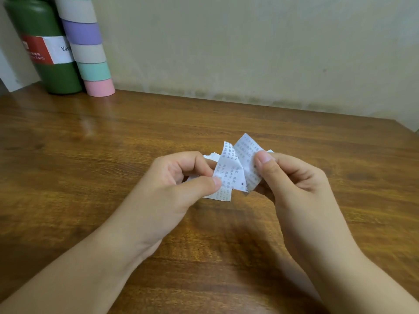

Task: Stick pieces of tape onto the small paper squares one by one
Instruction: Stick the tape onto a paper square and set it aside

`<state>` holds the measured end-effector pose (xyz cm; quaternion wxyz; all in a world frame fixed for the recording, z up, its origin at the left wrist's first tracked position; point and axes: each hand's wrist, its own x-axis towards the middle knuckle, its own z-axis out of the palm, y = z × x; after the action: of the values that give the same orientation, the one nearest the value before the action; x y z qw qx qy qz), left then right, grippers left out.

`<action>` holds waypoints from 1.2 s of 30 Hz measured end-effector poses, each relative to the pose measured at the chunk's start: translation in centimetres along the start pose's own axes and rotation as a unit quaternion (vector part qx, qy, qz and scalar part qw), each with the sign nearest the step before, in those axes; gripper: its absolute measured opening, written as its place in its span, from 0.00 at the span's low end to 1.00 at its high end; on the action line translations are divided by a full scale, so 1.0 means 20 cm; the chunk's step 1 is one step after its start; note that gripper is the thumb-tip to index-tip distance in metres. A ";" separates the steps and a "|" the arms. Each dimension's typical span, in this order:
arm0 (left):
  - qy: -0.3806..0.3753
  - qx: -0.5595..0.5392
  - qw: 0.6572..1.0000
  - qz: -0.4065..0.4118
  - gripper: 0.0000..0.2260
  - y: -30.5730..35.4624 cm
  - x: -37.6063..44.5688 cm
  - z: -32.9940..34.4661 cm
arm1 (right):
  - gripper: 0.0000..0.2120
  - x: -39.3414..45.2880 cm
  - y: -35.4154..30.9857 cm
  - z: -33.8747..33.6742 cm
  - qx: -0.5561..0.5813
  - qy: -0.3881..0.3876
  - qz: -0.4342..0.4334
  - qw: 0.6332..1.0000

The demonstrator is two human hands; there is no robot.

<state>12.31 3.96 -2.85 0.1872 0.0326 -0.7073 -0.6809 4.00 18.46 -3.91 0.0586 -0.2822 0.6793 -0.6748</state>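
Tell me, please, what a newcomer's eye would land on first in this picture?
First the two hands at the centre, above the wooden table: the left hand and the right hand each pinch printed paper squares, fanned out between them. Next, at the far left corner against the wall, a stack of tape rolls in purple, grey, teal and pink stands beside a green bottle.

Head cam, down-fwd, close on hands (226, 182)

Two bare forearms, no sleeves, left hand (181, 177), right hand (292, 177), short trimmed nails
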 end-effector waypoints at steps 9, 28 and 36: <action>0.004 -0.023 0.999 -0.024 0.09 0.01 0.00 -0.01 | 0.16 0.01 0.01 0.00 0.038 0.010 0.037 0.999; 0.008 -0.059 0.997 -0.054 0.08 0.00 0.00 -0.02 | 0.16 0.01 -0.06 0.02 0.169 0.016 0.091 0.981; 0.064 -0.106 0.991 -0.052 0.11 0.00 0.02 -0.08 | 0.14 0.06 -0.09 -0.06 0.204 0.072 0.139 0.966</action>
<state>12.39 2.37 -2.72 0.1992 0.0928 -0.6148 -0.7574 3.01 19.20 -1.70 0.1591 -0.1175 0.5619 -0.8032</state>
